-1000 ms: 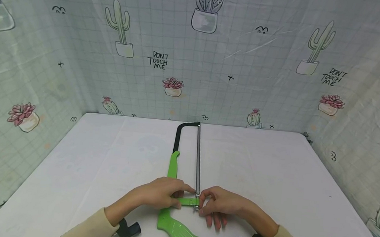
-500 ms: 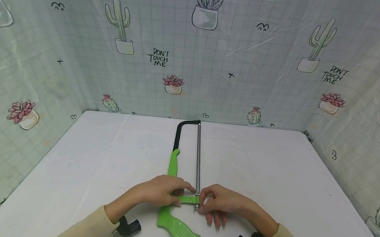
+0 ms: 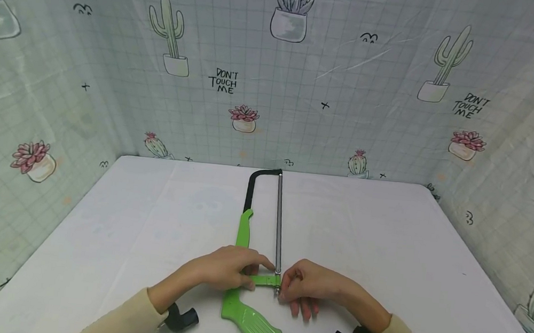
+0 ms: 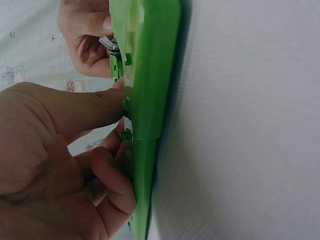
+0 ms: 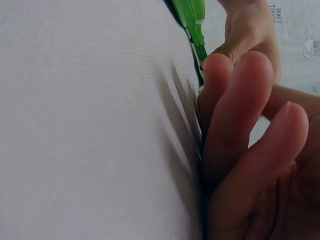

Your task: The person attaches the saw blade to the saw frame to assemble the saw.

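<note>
A hacksaw (image 3: 250, 324) lies flat on the white table, its green handle nearest me and its black front frame (image 3: 249, 191) pointing away. Along its right side runs the straight grey blade (image 3: 279, 221). My left hand (image 3: 225, 270) holds the green crosspiece (image 3: 264, 280) with the thumb, while the index fingertip reaches the blade's near end. At that end, the thumb and index finger of my right hand (image 3: 306, 284) pinch at a small metal wing nut (image 4: 108, 44). The other right fingers (image 5: 250, 85) hang loosely curled just over the table.
Black curved wrist cameras (image 3: 181, 320) hang below both sleeves, close over the table (image 3: 376, 236). A cactus-print cloth (image 3: 323, 134) rises behind the table and along both sides.
The wing nut sits at a slightly different angle, and my right fingertips have shifted a little beside it. The left hand and the hacksaw stay put.
</note>
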